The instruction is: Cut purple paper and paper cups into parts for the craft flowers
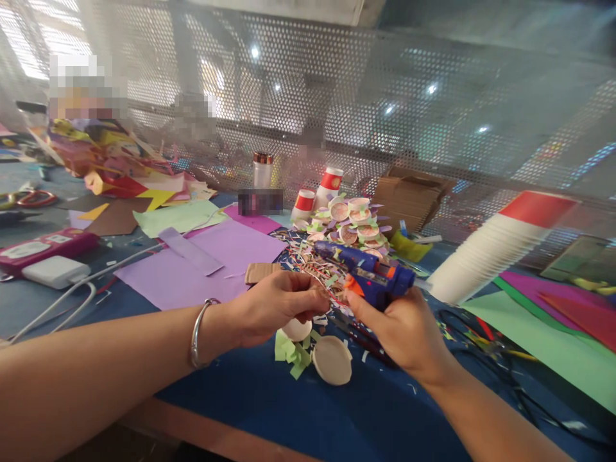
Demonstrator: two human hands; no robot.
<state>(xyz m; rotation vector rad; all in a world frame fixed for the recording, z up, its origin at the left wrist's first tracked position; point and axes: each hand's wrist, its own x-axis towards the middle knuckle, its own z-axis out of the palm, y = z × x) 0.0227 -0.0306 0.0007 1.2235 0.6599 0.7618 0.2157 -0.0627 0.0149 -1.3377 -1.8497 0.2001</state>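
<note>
My right hand is wrapped round the handle of a blue glue gun with an orange trigger; its nozzle points left. Just left of it, the fingers of my left hand are pinched together, and whatever is between them is too small to make out. Below my hands, a round cream disc lies on the blue table, beside green paper strips and another pale disc. Behind the glue gun stands a pile of small discs with coloured paper bits.
Purple paper lies at the left, near a magenta power strip with a white plug and cable. A long stack of paper cups leans at the right. Black cables run beside green paper. Perforated metal closes the back.
</note>
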